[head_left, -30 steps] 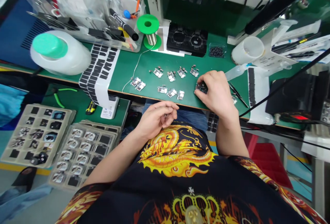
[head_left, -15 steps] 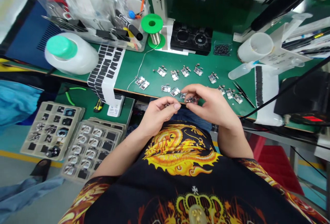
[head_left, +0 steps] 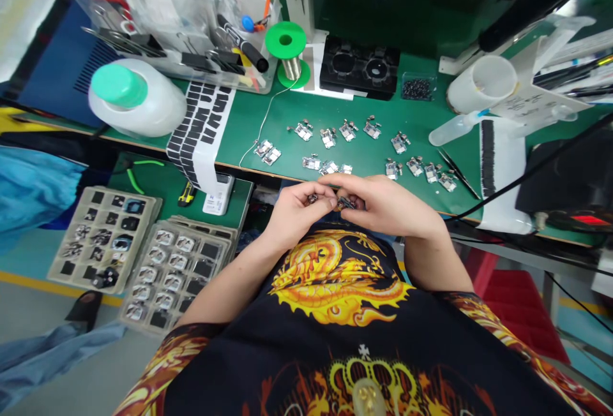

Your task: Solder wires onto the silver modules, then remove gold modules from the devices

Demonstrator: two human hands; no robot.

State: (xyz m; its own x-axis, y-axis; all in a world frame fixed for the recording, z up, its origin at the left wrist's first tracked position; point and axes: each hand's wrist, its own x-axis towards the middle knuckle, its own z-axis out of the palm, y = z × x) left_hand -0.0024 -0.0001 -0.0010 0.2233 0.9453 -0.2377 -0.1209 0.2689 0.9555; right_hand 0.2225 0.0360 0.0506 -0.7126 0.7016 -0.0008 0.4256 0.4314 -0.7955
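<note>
Right hand [head_left: 383, 205] fingertips pinch a small dark metal part [head_left: 345, 202]; left hand [head_left: 294, 212] fingers close narrow on another tiny piece [head_left: 313, 198], touching it. Just beyond the fingers: loose metal brackets [head_left: 328, 167] on green bench [head_left: 287, 129]. Trays [head_left: 177, 269] well left.

Beyond my fingers [head_left: 330, 194], metal parts [head_left: 348, 130] lie on the bench [head_left: 249, 124]; trays [head_left: 167, 272] sit left, a cup [head_left: 481, 81] far right.

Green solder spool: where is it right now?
In the head view, the green solder spool stands upper centre on the green bench, between the clear tool bin and the black fixture.
</note>
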